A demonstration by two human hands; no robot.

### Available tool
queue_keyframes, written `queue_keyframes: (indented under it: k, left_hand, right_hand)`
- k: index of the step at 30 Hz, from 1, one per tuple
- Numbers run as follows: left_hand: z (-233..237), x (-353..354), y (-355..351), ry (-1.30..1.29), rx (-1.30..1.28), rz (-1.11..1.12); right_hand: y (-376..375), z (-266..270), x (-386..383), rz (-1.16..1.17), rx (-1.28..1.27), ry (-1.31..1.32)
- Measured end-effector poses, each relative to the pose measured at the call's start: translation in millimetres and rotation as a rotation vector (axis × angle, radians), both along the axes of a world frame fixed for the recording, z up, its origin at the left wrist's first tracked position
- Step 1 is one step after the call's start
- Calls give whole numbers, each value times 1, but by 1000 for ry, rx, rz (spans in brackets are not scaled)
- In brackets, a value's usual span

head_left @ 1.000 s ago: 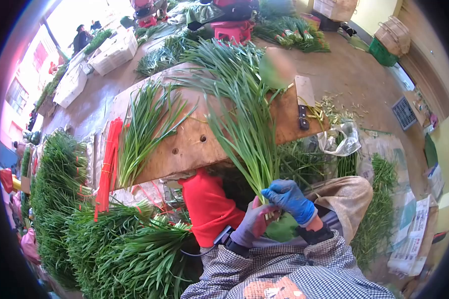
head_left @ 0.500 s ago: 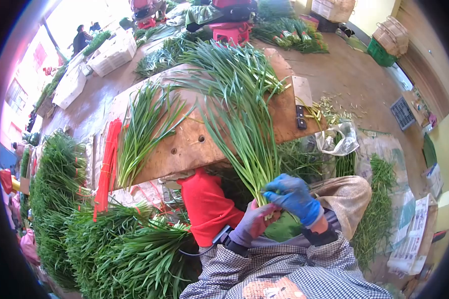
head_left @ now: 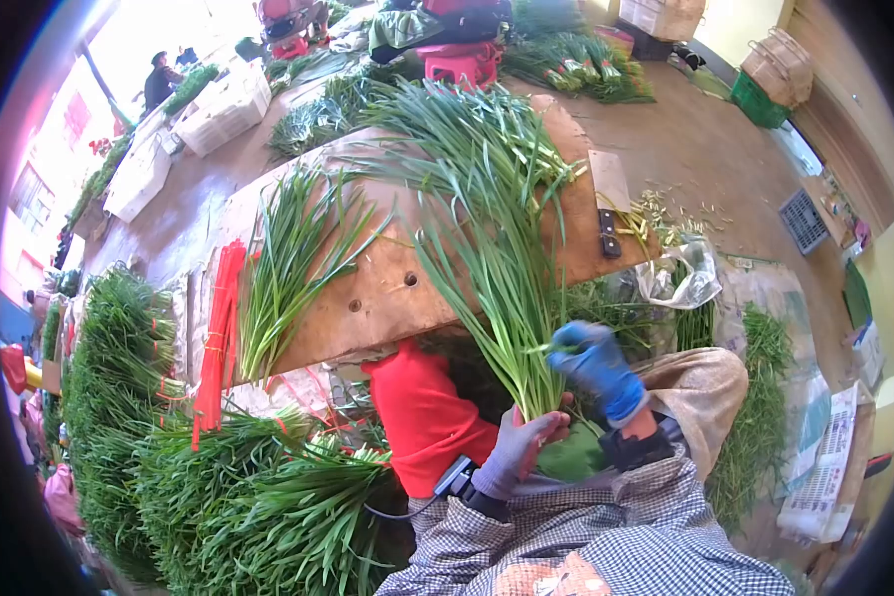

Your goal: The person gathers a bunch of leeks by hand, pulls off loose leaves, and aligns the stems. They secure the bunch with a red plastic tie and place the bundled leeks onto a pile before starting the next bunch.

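Observation:
My left hand, in a grey-purple glove, grips the lower end of a bunch of long green chives that fans out over a wooden board. My right hand, in a blue glove, is raised beside the stalks, pinching a single leaf partway up the bunch. A smaller loose pile of chives lies on the board to the left.
A cleaver rests on the board's right end beside trimmings. Red ties hang at the board's left edge. Tied chive bundles are stacked lower left. White crates, a red stool, a plastic bag and distant people surround.
My right hand has lifted away from my left hand and moved up along the stalks, drawing out a leaf. My left hand keeps its hold on the bunch.

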State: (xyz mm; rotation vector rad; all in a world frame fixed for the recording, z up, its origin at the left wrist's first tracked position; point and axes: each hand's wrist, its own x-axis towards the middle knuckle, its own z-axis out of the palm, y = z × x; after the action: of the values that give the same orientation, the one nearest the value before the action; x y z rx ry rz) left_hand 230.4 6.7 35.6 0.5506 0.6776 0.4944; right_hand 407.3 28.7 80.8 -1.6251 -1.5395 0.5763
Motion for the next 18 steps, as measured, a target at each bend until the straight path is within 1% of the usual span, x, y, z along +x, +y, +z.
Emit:
queue_keyframes:
  k: [1, 2, 4, 5, 7, 8, 10, 11, 12, 13, 14, 15, 17, 18]
  left_hand:
    - [9, -1, 1, -35, -30, 10]
    - [9, -1, 0, -37, -32, 6]
    - [10, 0, 1, -63, -83, 11]
    - [10, 0, 1, -66, -80, 6]
    - [11, 1, 2, -138, -148, 21]
    - [12, 1, 3, -138, -142, 20]
    - [17, 3, 6, -192, -277, 40]
    - [12, 3, 7, -190, -264, 41]
    - [2, 3, 7, -224, -284, 17]
    - [-2, 4, 9, -260, -300, -6]
    - [16, 5, 10, -249, -276, 2]
    - [20, 2, 14, -245, -258, 13]
    - [28, -5, 17, -338, -259, -76]
    - [45, -6, 13, -195, -128, -62]
  right_hand:
    - [-3, 10, 9, -85, -9, 129]
    - [-7, 19, 18, -89, -10, 127]
    - [-19, 36, 38, -214, 87, 210]
    - [-27, 40, 51, -218, 90, 207]
    - [-44, 43, 72, -340, 45, 395]
    - [-49, 42, 72, -340, 51, 395]
    - [-62, 38, 69, -305, -27, 699]
    - [-72, 17, 70, -275, -154, 624]
    - [-88, -37, 87, -260, -209, 9]
    - [-98, -44, 78, -280, -275, -211]
    - [-105, -57, 80, -230, -436, -179]
    - [-104, -60, 74, -217, -419, -174]
    - [-105, -57, 58, -235, -229, -135]
    - [-104, -51, 53, -212, -210, 5]
